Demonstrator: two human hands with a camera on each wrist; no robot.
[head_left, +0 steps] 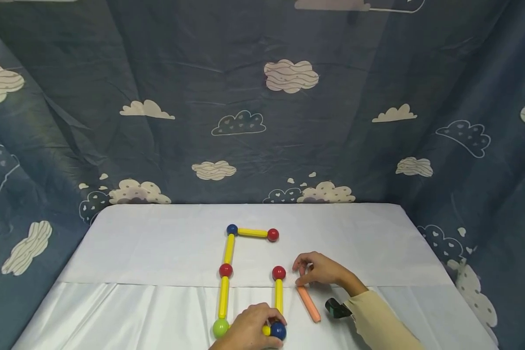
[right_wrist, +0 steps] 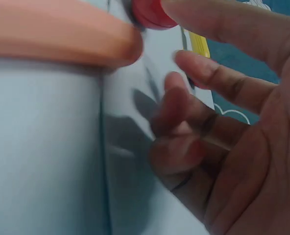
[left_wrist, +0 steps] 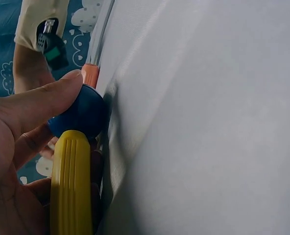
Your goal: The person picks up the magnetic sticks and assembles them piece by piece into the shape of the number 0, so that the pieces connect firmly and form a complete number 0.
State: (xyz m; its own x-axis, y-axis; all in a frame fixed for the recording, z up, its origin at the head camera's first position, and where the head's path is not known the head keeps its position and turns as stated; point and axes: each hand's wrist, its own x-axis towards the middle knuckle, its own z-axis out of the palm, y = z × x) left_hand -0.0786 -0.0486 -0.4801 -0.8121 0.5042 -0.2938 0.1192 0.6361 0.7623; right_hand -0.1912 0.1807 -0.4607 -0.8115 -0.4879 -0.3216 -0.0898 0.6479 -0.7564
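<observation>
My left hand (head_left: 253, 326) grips the dark blue ball (head_left: 278, 331) at the near right corner of a frame of yellow rods and coloured balls. In the left wrist view the thumb presses on this ball, and a ridged yellow rod (left_wrist: 70, 181) runs from it toward the palm. Another yellow rod (head_left: 279, 295) leads away from the corner to a red ball (head_left: 278, 272). Just right of that, an orange stick (head_left: 308, 304) lies slanted on the table. My right hand (head_left: 321, 269) hovers at its far end, fingers loosely bent and, in the right wrist view, apart from the stick.
The frame's left side has a green ball (head_left: 220, 328), a red ball (head_left: 225, 270) and a far blue ball (head_left: 232, 230). A yellow rod (head_left: 252, 233) joins the latter to another red ball (head_left: 273, 235). White cloth covers the table (head_left: 157, 248); a cloud-patterned curtain (head_left: 179, 131) hangs behind.
</observation>
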